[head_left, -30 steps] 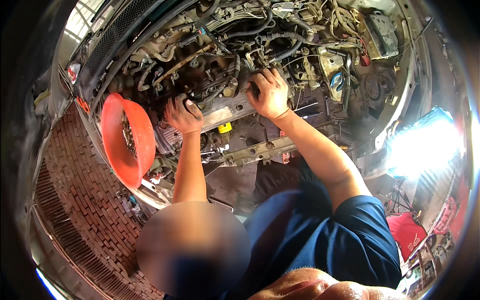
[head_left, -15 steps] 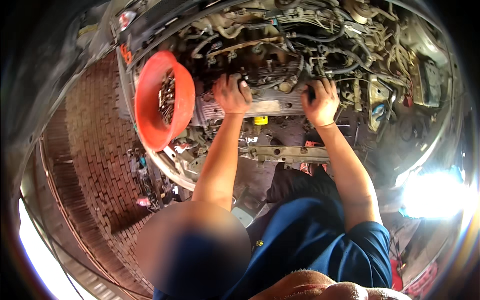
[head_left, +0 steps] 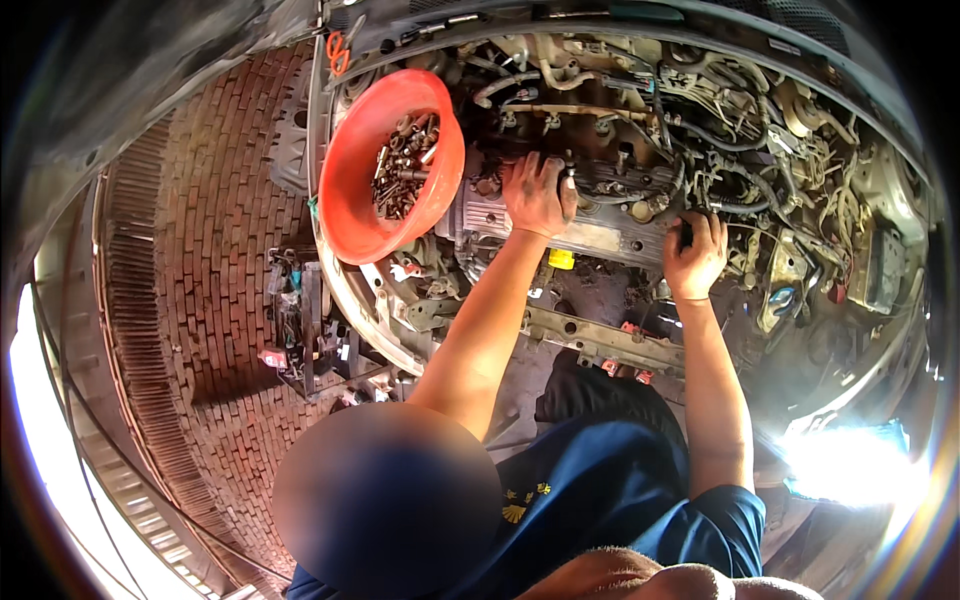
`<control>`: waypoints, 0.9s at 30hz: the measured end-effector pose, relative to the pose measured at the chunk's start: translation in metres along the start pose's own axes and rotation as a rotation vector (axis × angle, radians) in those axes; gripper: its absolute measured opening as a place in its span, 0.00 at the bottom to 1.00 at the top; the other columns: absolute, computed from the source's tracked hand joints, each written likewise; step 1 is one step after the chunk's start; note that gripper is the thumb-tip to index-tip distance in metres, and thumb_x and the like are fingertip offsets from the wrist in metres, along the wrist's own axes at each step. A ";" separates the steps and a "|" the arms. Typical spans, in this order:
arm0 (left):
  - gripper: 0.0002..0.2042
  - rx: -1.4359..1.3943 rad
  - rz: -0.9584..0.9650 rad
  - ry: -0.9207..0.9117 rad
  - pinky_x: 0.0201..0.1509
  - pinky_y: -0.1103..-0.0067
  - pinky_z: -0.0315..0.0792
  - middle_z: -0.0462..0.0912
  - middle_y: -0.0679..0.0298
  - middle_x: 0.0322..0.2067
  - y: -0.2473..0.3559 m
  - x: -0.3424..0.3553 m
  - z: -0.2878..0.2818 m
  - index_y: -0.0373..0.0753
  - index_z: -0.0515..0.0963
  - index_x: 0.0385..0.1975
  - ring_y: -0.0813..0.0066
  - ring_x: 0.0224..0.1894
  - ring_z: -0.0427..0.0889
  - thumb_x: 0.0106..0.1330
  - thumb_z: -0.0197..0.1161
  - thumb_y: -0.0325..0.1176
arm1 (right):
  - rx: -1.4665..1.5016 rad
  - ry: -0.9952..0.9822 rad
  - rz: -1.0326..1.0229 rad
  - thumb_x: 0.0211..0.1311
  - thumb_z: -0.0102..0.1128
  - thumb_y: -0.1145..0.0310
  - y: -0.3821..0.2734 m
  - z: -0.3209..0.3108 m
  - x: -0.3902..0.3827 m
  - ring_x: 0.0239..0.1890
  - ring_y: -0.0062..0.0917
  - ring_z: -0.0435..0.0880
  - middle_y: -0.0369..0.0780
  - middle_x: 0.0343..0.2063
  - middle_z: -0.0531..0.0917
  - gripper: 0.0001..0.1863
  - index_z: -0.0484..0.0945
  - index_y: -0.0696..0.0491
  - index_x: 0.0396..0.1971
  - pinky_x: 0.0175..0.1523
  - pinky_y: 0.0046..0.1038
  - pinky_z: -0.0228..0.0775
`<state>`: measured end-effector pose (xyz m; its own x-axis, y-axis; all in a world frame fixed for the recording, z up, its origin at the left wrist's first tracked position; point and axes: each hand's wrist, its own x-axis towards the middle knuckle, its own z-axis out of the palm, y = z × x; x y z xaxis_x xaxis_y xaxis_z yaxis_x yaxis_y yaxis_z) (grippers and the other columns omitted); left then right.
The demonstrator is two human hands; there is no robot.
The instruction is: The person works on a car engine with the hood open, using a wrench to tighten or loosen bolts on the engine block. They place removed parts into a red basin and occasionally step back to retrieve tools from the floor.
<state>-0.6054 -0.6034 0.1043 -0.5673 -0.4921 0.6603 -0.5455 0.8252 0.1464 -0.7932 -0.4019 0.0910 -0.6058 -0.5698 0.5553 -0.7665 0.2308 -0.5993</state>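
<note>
A ribbed grey valve cover (head_left: 600, 236) lies across the engine in front of me. My left hand (head_left: 537, 200) is closed over its left part, the fingers bent over the far edge and the thumb to the right. Toward the other end, my right hand (head_left: 697, 258) is curled against the cover, with a dark gap between thumb and fingers. The undersides of both hands are hidden. Left of my left hand sits a tilted red plastic bowl (head_left: 343, 190) that holds a heap of bolts and metal fittings (head_left: 405, 168).
Hoses and wiring (head_left: 740, 150) crowd the engine bay behind and right. A yellow cap (head_left: 561, 259) shows below the cover, with a metal crossbar (head_left: 620, 340) nearer me. A bright lamp (head_left: 850, 462) shines at right. Left lies a brick floor (head_left: 215, 260) with a stand (head_left: 300, 330) on it.
The view has shifted, so the engine bay, bowl and hands appear farther right, with the right hand lower. Both hands stay on the valve cover in much the same pose.
</note>
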 end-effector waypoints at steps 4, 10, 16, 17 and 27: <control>0.17 0.009 -0.004 -0.003 0.44 0.56 0.69 0.78 0.51 0.36 0.000 0.000 0.001 0.42 0.79 0.37 0.47 0.38 0.78 0.64 0.54 0.49 | -0.007 0.015 -0.041 0.56 0.62 0.72 0.002 0.001 0.000 0.36 0.47 0.79 0.44 0.33 0.82 0.07 0.82 0.52 0.36 0.49 0.45 0.72; 0.16 -0.006 -0.040 -0.028 0.42 0.56 0.69 0.78 0.50 0.37 0.001 0.000 -0.006 0.42 0.79 0.37 0.46 0.38 0.78 0.65 0.55 0.48 | -0.042 0.002 -0.050 0.57 0.62 0.72 0.000 0.004 0.000 0.36 0.46 0.79 0.44 0.32 0.82 0.05 0.82 0.52 0.34 0.51 0.43 0.72; 0.15 -0.011 -0.029 -0.031 0.42 0.56 0.69 0.78 0.51 0.36 0.001 0.000 -0.004 0.42 0.79 0.38 0.46 0.37 0.77 0.65 0.55 0.47 | -0.032 0.000 -0.052 0.58 0.62 0.72 0.001 0.003 0.000 0.37 0.46 0.79 0.45 0.32 0.81 0.05 0.82 0.53 0.34 0.51 0.43 0.72; 0.15 -0.007 -0.028 -0.037 0.42 0.56 0.70 0.78 0.51 0.36 0.000 0.000 -0.004 0.42 0.79 0.38 0.46 0.37 0.77 0.65 0.56 0.47 | -0.026 -0.005 -0.038 0.58 0.62 0.72 0.001 0.002 0.000 0.38 0.46 0.79 0.45 0.32 0.82 0.05 0.82 0.53 0.34 0.52 0.44 0.72; 0.18 0.003 -0.072 -0.108 0.49 0.55 0.72 0.80 0.48 0.43 -0.004 -0.007 -0.002 0.41 0.81 0.42 0.46 0.43 0.79 0.59 0.59 0.46 | -0.025 -0.020 -0.012 0.59 0.61 0.71 -0.001 0.003 -0.001 0.38 0.48 0.80 0.46 0.31 0.81 0.05 0.82 0.53 0.33 0.56 0.46 0.72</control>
<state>-0.5980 -0.6028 0.1009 -0.5895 -0.5771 0.5652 -0.5890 0.7859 0.1881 -0.7913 -0.4040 0.0888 -0.5923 -0.5883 0.5505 -0.7789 0.2435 -0.5779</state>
